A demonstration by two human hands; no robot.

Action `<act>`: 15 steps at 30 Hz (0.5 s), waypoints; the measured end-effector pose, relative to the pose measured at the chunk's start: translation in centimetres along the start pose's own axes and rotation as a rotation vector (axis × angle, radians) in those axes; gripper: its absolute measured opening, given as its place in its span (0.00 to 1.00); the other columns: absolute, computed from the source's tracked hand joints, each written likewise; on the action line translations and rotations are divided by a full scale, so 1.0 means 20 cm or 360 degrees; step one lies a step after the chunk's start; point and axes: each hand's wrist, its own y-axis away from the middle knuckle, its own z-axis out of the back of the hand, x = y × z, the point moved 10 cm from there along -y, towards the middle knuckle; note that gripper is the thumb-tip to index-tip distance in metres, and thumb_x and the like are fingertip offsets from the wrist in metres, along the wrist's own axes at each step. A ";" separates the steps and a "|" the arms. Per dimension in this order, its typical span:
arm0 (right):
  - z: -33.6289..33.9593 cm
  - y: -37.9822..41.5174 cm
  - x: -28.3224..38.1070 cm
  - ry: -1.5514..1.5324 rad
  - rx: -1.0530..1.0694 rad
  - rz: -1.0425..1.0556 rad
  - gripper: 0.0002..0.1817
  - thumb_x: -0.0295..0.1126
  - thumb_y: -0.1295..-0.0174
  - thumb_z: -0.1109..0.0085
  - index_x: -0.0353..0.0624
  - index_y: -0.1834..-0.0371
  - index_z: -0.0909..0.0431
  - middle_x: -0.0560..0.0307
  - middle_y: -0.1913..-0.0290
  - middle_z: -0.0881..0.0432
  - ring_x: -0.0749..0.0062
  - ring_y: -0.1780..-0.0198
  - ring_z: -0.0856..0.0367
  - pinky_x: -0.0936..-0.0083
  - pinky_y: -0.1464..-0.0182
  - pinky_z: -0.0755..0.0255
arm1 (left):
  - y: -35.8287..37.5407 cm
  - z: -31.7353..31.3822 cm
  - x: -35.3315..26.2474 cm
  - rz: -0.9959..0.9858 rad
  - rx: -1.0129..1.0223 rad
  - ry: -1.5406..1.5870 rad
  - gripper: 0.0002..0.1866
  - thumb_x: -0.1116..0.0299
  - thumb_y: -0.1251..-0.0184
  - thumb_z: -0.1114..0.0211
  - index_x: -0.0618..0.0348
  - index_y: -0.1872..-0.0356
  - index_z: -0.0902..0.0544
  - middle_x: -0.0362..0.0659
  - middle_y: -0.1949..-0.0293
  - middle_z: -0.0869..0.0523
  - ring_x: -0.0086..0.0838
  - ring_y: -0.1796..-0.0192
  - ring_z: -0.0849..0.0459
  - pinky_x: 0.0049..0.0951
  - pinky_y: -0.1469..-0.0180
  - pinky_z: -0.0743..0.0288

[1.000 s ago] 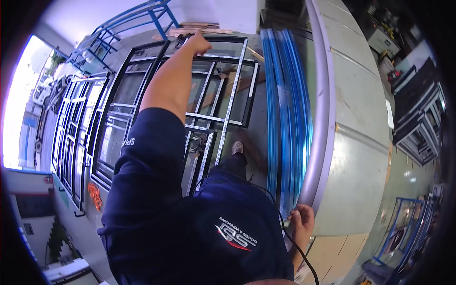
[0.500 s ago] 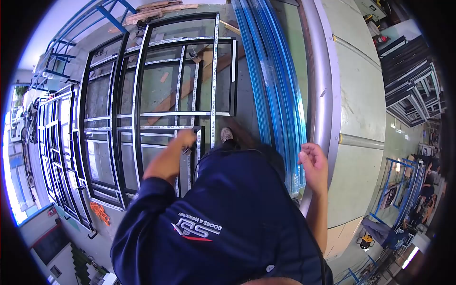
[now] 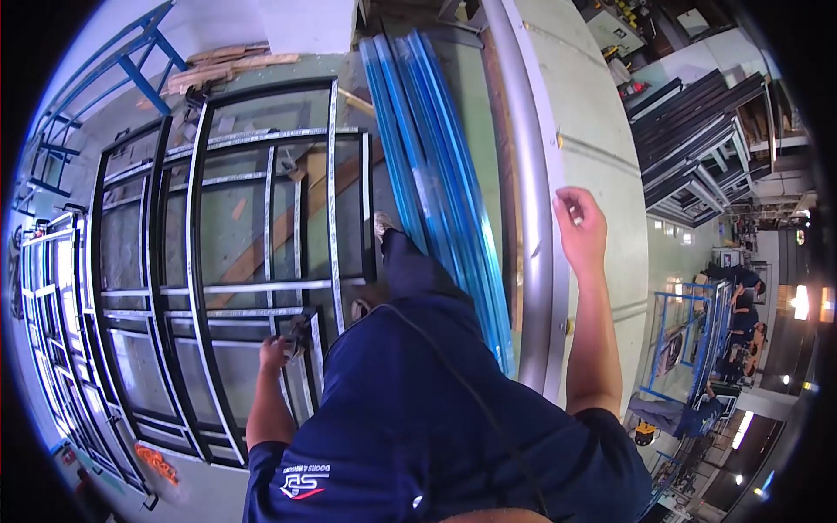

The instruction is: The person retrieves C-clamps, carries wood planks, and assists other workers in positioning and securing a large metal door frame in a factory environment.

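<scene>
My left hand (image 3: 273, 351) is at the near right part of the black-and-white frames (image 3: 334, 209), which stand to my left, beside a dark piece (image 3: 300, 329); I cannot tell whether it grips either. My right hand (image 3: 582, 228) is over the pale bench (image 3: 602, 157) on the right, fingers loosely curled, nothing visible in them. If the frames are loosely stacked, a one-handed tug could shift them. My shoe (image 3: 382, 224) sits between them and the blue lengths (image 3: 427, 174); a careless sidestep in that narrow strip could trip me.
</scene>
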 end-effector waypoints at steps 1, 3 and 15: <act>0.01 -0.15 -0.01 0.0097 -0.0105 0.0090 0.08 0.27 0.39 0.39 0.40 0.58 0.21 0.62 0.66 0.19 0.81 0.64 0.25 0.82 0.59 0.31 | -0.01 -0.03 -0.18 -0.0080 -0.0063 0.0026 0.26 0.61 0.34 0.38 0.62 0.38 0.31 0.44 0.63 0.17 0.25 0.72 0.23 0.23 0.76 0.32; 0.01 -0.46 -0.05 0.0172 -0.0263 0.0236 0.07 0.29 0.40 0.38 0.41 0.59 0.19 0.60 0.65 0.17 0.78 0.63 0.22 0.80 0.58 0.29 | -0.11 -0.13 -0.45 -0.0254 -0.0125 0.0086 0.27 0.61 0.34 0.37 0.63 0.38 0.30 0.45 0.60 0.16 0.26 0.69 0.20 0.25 0.74 0.30; -0.36 -2.07 -0.86 0.1472 0.0348 -0.0526 0.35 0.61 0.42 0.48 0.49 0.38 0.27 0.56 0.40 0.23 0.57 0.35 0.31 0.48 0.37 0.43 | -0.29 -0.69 -1.44 -0.0374 0.0056 -0.0747 0.28 0.57 0.38 0.33 0.62 0.41 0.25 0.45 0.66 0.13 0.28 0.67 0.16 0.28 0.69 0.22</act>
